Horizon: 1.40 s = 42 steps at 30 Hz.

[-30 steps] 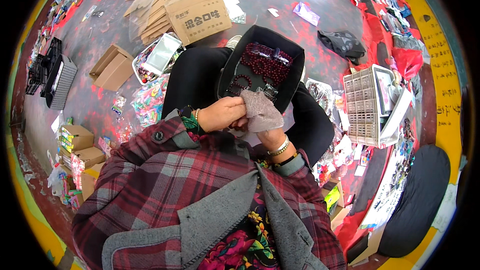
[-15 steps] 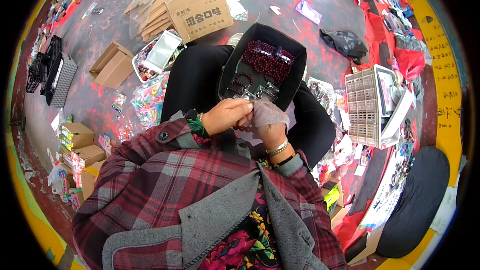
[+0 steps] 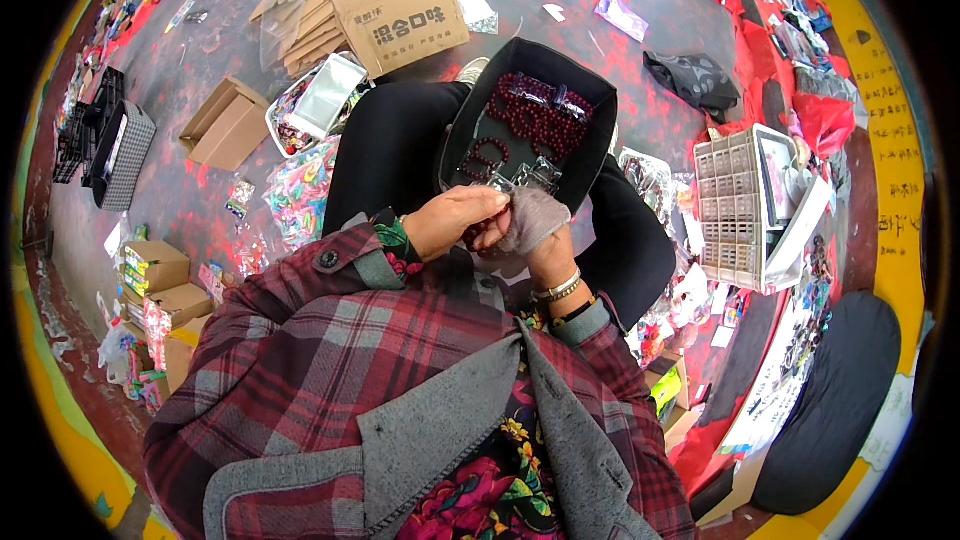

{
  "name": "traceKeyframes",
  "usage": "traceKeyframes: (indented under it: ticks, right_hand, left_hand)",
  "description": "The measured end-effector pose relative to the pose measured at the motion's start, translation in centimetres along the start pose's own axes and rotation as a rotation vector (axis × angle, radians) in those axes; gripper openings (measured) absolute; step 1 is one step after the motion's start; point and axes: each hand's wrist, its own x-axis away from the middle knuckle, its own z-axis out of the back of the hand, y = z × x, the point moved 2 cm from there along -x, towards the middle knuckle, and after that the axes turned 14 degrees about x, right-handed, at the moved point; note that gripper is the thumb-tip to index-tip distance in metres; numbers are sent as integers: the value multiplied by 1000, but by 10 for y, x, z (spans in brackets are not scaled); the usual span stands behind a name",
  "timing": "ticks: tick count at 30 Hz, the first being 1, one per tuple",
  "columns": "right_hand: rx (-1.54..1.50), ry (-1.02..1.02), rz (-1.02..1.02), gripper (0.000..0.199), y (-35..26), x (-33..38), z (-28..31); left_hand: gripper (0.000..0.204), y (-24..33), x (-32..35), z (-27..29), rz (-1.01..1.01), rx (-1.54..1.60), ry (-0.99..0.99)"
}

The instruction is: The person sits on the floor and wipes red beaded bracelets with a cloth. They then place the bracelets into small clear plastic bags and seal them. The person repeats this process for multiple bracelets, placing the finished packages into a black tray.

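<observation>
Red-stained floor point(image 3: 560, 0): spreads across the upper frame, strewn with flat cardboard, small boxes and packets; nothing there needs reaching for.
Carton point(image 3: 402, 15): brown, upper middle of the frame, well apart from the hands.
Crate point(image 3: 740, 208): white, slotted, at the right, beside the knee.
Tray point(image 3: 528, 120): black, propped on the lap in the centre; it should sit level between the knees, I judge, so nothing slides out.
Beads point(image 3: 535, 115): dark red strings heaped in the tray's upper half, with small clear packets point(image 3: 530, 175) at its near edge, just above the hands.
Left hand point(image 3: 455, 222): bare, fingers curled shut, pinching something small against the other hand; what it grips is too hidden to name.
Right hand point(image 3: 530, 225): in a grey fingerless glove, closed, touching the left hand at the fingertips.
Doing it well: as I judge it, keep the work low over the tray, so a dropped piece lands inside; hold with fingertips, not the palm, and steady both wrists against the lap.
</observation>
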Motion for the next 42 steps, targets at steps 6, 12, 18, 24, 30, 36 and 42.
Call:
traceKeyframes:
  ticks: [6, 12, 18, 24, 30, 36, 42]
  right_hand:
    - [-447, -13, -382, 21, 2, -2, -2]
    - [-574, -53, -377, 35, -6, -5, -2]
    - [-437, -117, -175, 24, -11, -9, 2]
    - [-4, -64, -123, 19, -12, -7, 13]
    - [-645, -14, -475, 19, -3, -7, 10]
    - [-293, -131, -271, 15, -18, -3, 11]
    - [-242, 13, -369, 17, 0, -2, 8]
  left_hand:
    - [32, -2, -2, 3, -33, 151, 24]
    - [30, 8, -1, 6, -153, 329, 13]
    - [37, 6, 0, 4, -59, 220, -63]
    - [39, 5, -3, 4, 148, 42, 113]
    - [33, 7, -5, 10, 44, 222, 116]
    - [31, 7, -4, 4, 91, 275, 25]
    - [31, 5, -5, 9, 154, 99, 43]
